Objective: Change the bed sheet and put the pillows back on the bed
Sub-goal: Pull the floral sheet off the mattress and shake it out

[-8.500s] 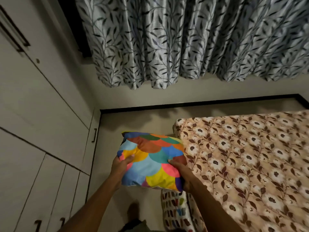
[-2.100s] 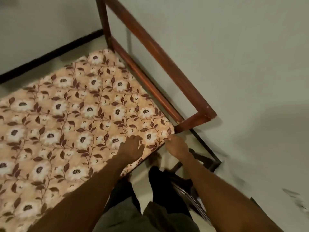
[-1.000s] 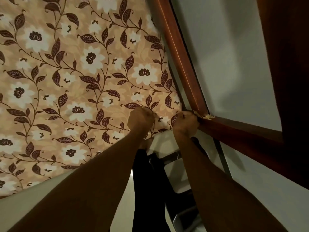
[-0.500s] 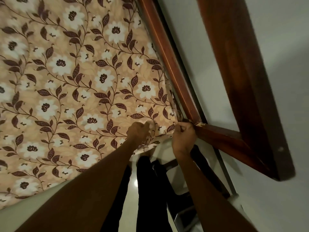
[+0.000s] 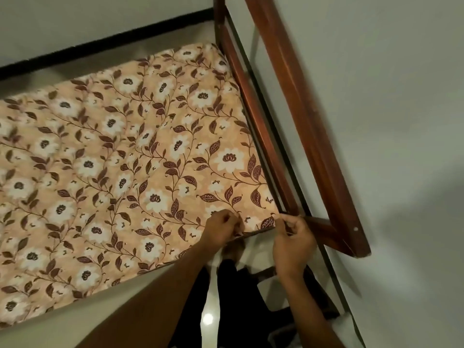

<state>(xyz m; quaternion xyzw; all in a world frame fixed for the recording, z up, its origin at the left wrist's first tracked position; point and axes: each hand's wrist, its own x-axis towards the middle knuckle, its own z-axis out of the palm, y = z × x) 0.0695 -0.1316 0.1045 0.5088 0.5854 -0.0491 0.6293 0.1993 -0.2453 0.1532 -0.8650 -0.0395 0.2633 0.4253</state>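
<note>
A tan bed sheet (image 5: pixel 130 172) printed with white flowers and brown leaves covers the mattress, which fills the left and middle of the view. At its near right corner my left hand (image 5: pixel 222 228) pinches the sheet's edge with curled fingers. My right hand (image 5: pixel 292 243) grips the very corner of the sheet beside the wooden bed frame (image 5: pixel 296 126). The two hands are a short span apart along the edge. No pillow is in view.
The dark wooden headboard rails run diagonally along the mattress's right side against a pale wall (image 5: pixel 391 96). A black skirting line (image 5: pixel 100 43) runs along the far wall. My legs in dark trousers (image 5: pixel 236 297) stand on the shiny floor below the corner.
The view has pulled back and shows more of the bed. Both hands stay at the same corner; my right hand has shifted slightly away from the frame joint, still holding the sheet.
</note>
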